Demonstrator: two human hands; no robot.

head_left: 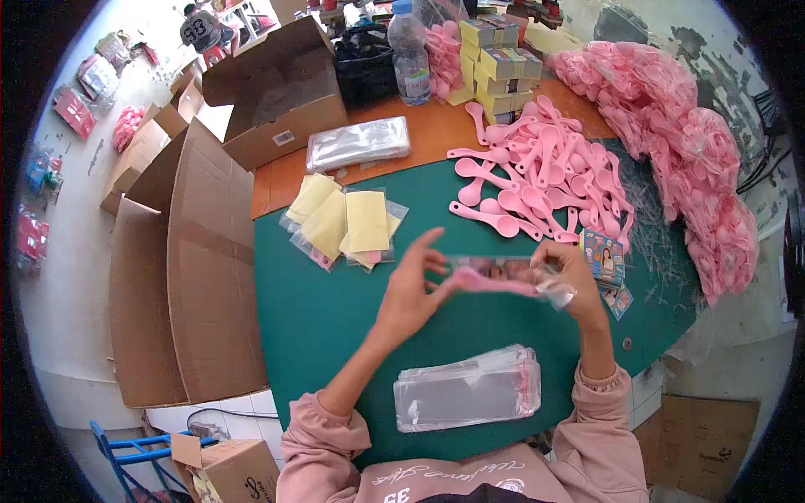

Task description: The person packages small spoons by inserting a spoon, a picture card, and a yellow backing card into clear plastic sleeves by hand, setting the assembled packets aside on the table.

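Note:
Between my hands, above the green table mat, is a clear plastic bag (pixel 501 272) with a pink spoon (pixel 495 284) and a printed card in it, blurred by motion. My left hand (pixel 412 283) pinches the spoon end of the bag between thumb and fingers. The other end is gripped by my right hand (pixel 570 275). Below them lies a stack of clear empty bags (pixel 468 392). A pile of pink spoons (pixel 545 168) is just beyond my right hand, with a stack of printed cards (pixel 602 258) beside it. Packets with yellow cards (pixel 345 220) lie to the left.
Open cardboard boxes stand at the left (pixel 210 268) and back left (pixel 277 101). A water bottle (pixel 409 59), a pack of clear bags (pixel 358 144) and card stacks (pixel 503 67) are at the back. Bagged pink spoons (pixel 671 126) line the right edge. A person in a cap is far off.

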